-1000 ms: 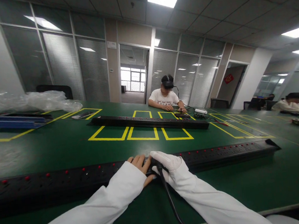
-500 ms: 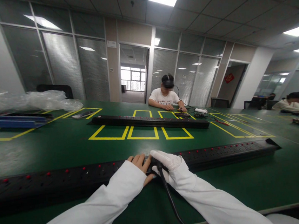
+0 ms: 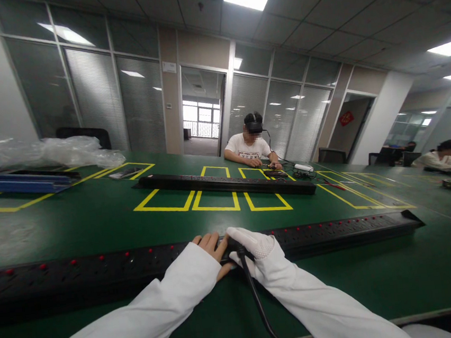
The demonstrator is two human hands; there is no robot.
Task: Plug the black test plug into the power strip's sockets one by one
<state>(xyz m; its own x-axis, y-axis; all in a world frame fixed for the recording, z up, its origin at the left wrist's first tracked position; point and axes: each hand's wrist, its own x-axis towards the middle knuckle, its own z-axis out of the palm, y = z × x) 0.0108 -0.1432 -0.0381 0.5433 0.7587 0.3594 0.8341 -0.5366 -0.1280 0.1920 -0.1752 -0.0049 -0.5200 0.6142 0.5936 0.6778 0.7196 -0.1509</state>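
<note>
A long black power strip (image 3: pixel 327 233) with a row of red dots lies across the table in front of me. My left hand (image 3: pixel 211 246) is bare, its fingers over the top of the strip and its thumb on the near side, gripping it. Close against it, my right hand (image 3: pixel 251 243), in a white glove, is closed around the end of a thick black power cord (image 3: pixel 257 298). The cord runs down toward the table's near edge. The plug end is hidden by my fingers, so I cannot tell whether it sits in a socket.
A second black power strip (image 3: pixel 227 183) lies farther back across yellow tape outlines on the green table (image 3: pixel 107 228). Clear plastic wrap (image 3: pixel 40 149) and blue rails (image 3: pixel 19 183) are at the left. A person (image 3: pixel 250 142) sits opposite, near a white adapter (image 3: pixel 303 167); another person (image 3: pixel 443 156) is at the right.
</note>
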